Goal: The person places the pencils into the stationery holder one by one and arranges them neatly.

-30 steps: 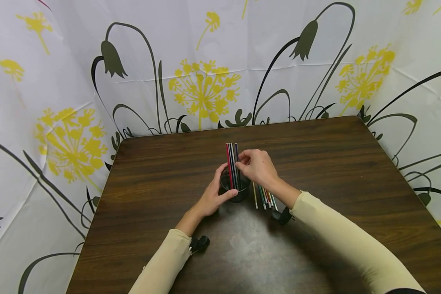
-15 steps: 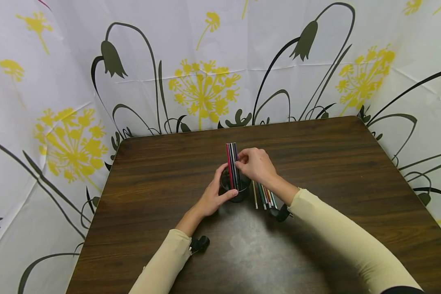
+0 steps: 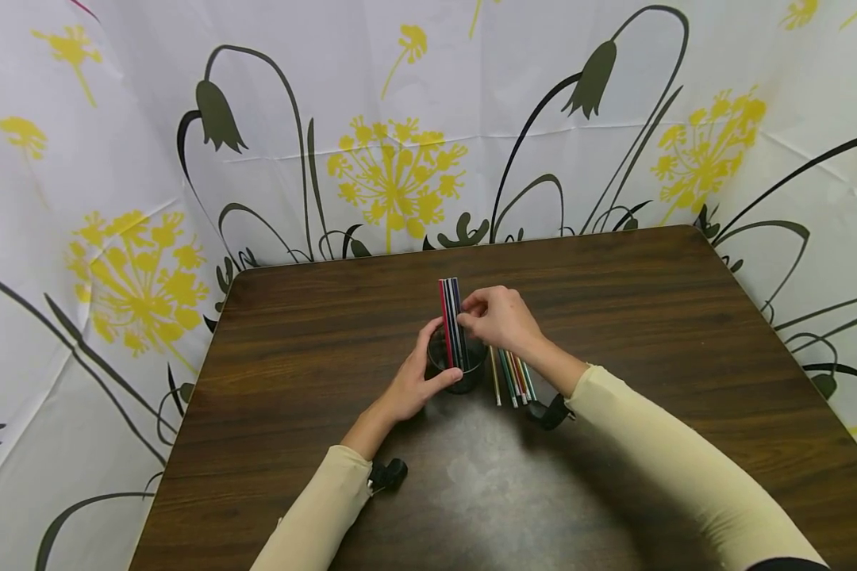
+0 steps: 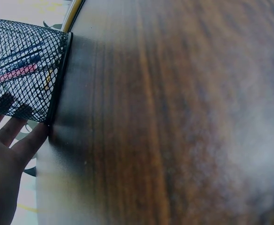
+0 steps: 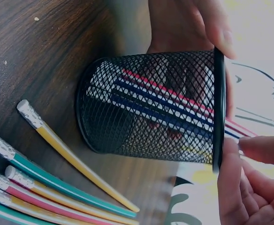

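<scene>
My left hand (image 3: 417,381) grips the side of a black wire-mesh pencil cup (image 3: 473,381) on the table. The cup stands upright, and its mesh wall (image 5: 111,138) shows fully in the right wrist view. Inside it is a close row of pencils (image 3: 450,305), red, black-and-white and dark blue, rising well above the rim. At the rim's right side my right hand (image 3: 505,321) pinches the dark blue pencil between thumb and fingertip. Whether it also holds the neighbouring pencils is hidden. In the left wrist view my left fingers (image 4: 29,143) lie against the mesh near the cup's base.
Several loose pencils (image 5: 66,190), yellow, green, red and teal, lie on the table (image 3: 314,333) just right of the cup, eraser ends toward me. They are partly under my right forearm. A white flowered cloth (image 3: 278,166) hangs behind the table's back edge.
The dark blue pencil has shifted slightly left, closing up against the others. My right wrist has moved a little; my left hand and the cup have stayed put.
</scene>
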A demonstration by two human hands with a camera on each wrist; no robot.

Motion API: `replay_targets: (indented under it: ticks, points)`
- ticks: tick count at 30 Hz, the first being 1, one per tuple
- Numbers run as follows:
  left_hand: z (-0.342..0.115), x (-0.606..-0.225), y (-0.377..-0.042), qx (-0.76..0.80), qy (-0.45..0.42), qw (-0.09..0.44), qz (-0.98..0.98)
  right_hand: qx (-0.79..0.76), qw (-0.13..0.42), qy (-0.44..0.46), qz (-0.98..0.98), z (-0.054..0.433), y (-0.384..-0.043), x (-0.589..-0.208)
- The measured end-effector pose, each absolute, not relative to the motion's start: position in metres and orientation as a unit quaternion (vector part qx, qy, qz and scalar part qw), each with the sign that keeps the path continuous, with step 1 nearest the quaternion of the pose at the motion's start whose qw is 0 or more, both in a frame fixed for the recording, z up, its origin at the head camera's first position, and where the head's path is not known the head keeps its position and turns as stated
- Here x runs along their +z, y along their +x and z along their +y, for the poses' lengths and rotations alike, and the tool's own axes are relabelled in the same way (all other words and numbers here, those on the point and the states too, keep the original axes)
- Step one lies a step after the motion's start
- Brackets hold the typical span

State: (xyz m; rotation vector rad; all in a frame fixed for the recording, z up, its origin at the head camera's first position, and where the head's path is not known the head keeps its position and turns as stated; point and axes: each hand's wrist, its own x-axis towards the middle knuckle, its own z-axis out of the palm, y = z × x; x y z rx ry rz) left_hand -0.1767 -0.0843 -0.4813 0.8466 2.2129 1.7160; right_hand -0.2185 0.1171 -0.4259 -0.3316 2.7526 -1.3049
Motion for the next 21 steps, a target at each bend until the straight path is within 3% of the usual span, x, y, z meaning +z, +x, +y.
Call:
replay_targets:
  ticks: [9,15,21]
  points:
    - [-0.083,-0.481,-0.176,0.572,0.279,0.084,0.767,-0.492,0.05,-0.066,0.866,0.149,-0.226,-0.435]
    - [-0.083,-0.48,-0.175,0.565,0.277,0.083,0.772,-0.441,0.058,-0.026,0.895,0.18,-0.23,-0.461]
    - [-0.083,-0.48,-0.175,0.564,0.276,0.086,0.773,-0.391,0.101,-0.008,0.915,0.197,-0.231,-0.482]
